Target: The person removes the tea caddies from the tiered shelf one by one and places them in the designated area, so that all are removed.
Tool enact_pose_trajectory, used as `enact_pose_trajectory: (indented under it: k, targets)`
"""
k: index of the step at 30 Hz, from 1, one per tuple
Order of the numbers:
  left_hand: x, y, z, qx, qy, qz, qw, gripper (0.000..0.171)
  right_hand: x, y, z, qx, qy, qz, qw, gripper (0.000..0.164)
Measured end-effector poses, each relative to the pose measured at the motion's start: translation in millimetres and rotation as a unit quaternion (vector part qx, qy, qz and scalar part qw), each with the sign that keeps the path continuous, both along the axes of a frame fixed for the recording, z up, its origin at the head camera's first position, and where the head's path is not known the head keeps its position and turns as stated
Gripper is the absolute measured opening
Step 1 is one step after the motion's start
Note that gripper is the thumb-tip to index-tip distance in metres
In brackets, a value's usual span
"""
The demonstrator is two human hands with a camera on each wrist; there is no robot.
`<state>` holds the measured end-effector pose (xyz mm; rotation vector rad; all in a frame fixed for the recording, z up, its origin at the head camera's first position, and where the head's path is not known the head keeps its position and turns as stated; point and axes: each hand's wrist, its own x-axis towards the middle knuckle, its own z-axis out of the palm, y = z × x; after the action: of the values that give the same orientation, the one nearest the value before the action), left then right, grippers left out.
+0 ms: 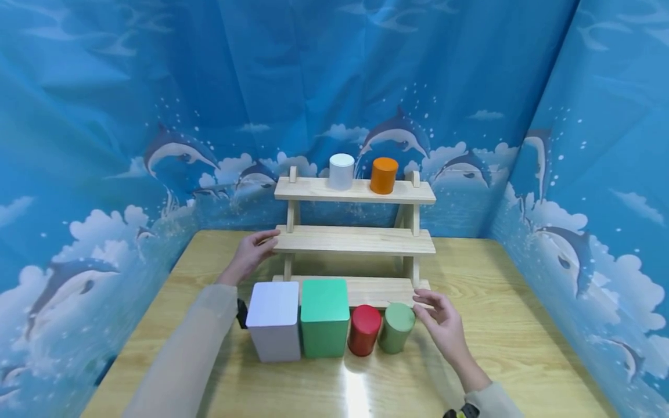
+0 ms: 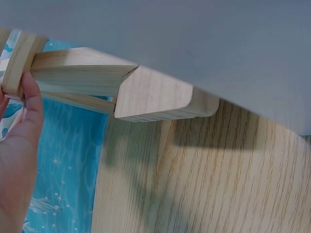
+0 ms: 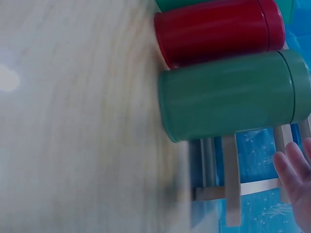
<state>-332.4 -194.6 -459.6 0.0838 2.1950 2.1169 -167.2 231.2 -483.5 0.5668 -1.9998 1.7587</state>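
Wood first, far left: pinching the rack (image 1: 355,240) by the end of its middle shelf (image 1: 313,239) with fingers of the left hand (image 1: 252,251). Then spotting, along the counter (image 1: 502,313), white box (image 1: 274,322), green box (image 1: 325,319), red canister (image 1: 364,331) and sage canister (image 1: 397,328), with white canister (image 1: 341,172) and orange canister (image 1: 384,176) up top. Far right, just beside the sage canister, finding the right hand (image 1: 443,323) with fingers loosely apart.

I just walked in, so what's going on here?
A person's left grip holds the left end of the middle shelf on a wooden stand. The right grip is open beside the light green canister, holding nothing. A white canister and an orange canister stand on the top shelf. In front, on the table, a white box, green box, red canister and the light green one stand in a row.
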Motion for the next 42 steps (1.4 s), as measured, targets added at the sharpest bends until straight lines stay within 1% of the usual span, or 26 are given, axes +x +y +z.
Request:
enact_pose_trajectory:
  k: [3,6,7,13,14,20,25,31,35,38,42]
  targets:
    - [-1.1,0.0,0.3,0.002,0.001,-0.002,1.0,0.044,-3.6,1.1,3.4,-0.001,0.003,-0.007,1.0,0.029]
    - [-1.4,-1.8,-0.6,0.001,0.004,-0.005,1.0,0.046,-5.8,2.4,4.7,0.004,-0.004,-0.01,1.0,0.028]
    - [0.9,-1.7,2.5,0.002,0.003,-0.007,1.0,0.046,-5.8,2.0,6.5,0.003,-0.007,-0.011,1.0,0.028]
    - [2.2,-1.7,5.0,0.01,-0.008,-0.01,0.9999,0.045,-13.6,5.0,8.5,-0.004,-0.016,-0.015,1.0,0.029]
    - [0.0,-1.8,2.2,0.01,-0.008,-0.007,0.9999,0.045,-15.8,6.2,7.6,-0.003,-0.021,-0.018,1.0,0.029]
    - [-0.2,0.5,1.6,0.003,-0.001,-0.002,1.0,0.045,-24.6,8.0,11.6,0.001,-0.054,-0.035,0.998,0.029]
    - [0.5,1.1,1.8,0.0,-0.006,0.003,1.0,0.043,-31.7,7.0,16.3,-0.01,-0.06,-0.044,0.997,0.029]
    - [1.6,1.5,0.4,0.0,-0.018,0.013,0.9997,0.042,-37.0,5.2,22.6,-0.004,-0.056,-0.048,0.997,0.03]
    - [1.3,1.6,0.2,-0.001,-0.016,0.013,0.9998,0.044,-42.7,3.6,32.0,0.0,-0.052,-0.045,0.998,0.03]
    - [1.0,1.9,1.3,0.004,-0.015,0.013,0.9998,0.044,-44.3,-0.9,45.6,0.011,-0.05,-0.044,0.998,0.029]
    - [0.6,2.6,2.8,0.003,-0.011,0.01,0.9999,0.045,-45.7,-7.1,63.1,0.023,-0.065,-0.048,0.997,0.03]
